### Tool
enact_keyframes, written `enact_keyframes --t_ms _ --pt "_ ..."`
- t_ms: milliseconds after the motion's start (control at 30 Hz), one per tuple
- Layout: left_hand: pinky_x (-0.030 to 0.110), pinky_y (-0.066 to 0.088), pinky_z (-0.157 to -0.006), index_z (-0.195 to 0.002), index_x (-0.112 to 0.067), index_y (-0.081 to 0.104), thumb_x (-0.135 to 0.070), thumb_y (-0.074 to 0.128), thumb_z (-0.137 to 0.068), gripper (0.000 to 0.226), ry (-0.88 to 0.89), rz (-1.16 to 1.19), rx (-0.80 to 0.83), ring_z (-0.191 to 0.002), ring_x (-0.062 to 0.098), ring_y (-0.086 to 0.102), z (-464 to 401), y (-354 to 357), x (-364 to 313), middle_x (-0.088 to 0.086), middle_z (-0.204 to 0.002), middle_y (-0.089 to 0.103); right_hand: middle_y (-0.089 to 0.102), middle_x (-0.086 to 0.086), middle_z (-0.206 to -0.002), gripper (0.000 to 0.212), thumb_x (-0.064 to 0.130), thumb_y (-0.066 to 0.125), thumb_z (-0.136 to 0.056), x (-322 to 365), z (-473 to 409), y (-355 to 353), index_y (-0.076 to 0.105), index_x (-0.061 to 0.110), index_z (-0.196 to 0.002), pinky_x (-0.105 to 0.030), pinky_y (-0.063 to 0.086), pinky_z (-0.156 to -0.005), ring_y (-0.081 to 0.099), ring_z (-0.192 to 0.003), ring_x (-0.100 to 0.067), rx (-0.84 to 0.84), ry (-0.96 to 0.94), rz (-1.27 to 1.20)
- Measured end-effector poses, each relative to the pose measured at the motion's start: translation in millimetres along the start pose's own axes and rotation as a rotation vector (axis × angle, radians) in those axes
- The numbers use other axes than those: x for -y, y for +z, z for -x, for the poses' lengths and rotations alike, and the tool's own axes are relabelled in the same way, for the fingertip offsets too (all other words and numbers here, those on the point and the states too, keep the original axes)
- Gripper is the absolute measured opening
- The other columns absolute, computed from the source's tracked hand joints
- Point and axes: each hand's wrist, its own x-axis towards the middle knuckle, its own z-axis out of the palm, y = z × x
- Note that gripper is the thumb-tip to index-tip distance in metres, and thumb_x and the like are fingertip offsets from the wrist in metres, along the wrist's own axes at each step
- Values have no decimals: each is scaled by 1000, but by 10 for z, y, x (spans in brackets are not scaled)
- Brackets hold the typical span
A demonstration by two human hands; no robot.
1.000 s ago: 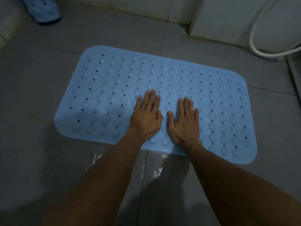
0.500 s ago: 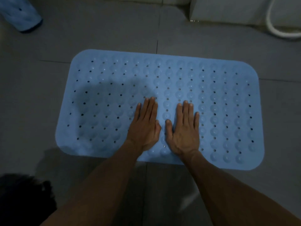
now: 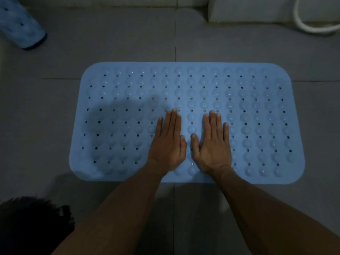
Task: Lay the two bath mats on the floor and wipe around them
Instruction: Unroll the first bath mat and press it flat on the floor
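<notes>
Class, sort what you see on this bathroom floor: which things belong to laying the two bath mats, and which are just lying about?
Part of the job:
flat blue mat
rolled blue mat
left hand
right hand
tiled floor

Just lying about:
white hose
dark object at the lower left, too dim to identify

No text, label, brand, number or sign can be read anywhere in this view. The blue bath mat [image 3: 186,100] carries only rows of raised bumps and small holes, with no printing that can be made out. The rolled blue mat [image 3: 20,28], far off the flat mat's upper left corner, is blurred and shows no lettering either.
</notes>
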Motion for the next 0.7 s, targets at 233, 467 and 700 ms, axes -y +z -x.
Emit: enact_keyframes --t_ms 233,467,700 --pt "49 12 -120 -151 2 19 -32 21 -98 63 -1 -16 7 -150 30 6 23 -1 3 19 -160 12 -5 -9 -168 75 54 19 -102 -6 21 32 0 11 -160 -47 1 -126 -12 -155 -20 3 4 37" --pt "46 6 -121 -152 2 12 -30 21 -100 62 -2 -49 68 -150 30 2 45 -73 -20 18 -161 6 -15 -9 -167 76 57 10 -101 13 19 -65 -9 12 -159 -46 -8 -125 -19 -153 -21 88 -6 24" --pt "38 -12 -121 -153 -9 -10 -45 15 -103 67 -115 -102 353 -148 20 -17 3 -587 59 9 -161 -18 -31 -13 -161 82 57 18 -103 68 -236 -575 -22 8 -155 -49 -11 -123 -28 -150 -28 564 -5 116"
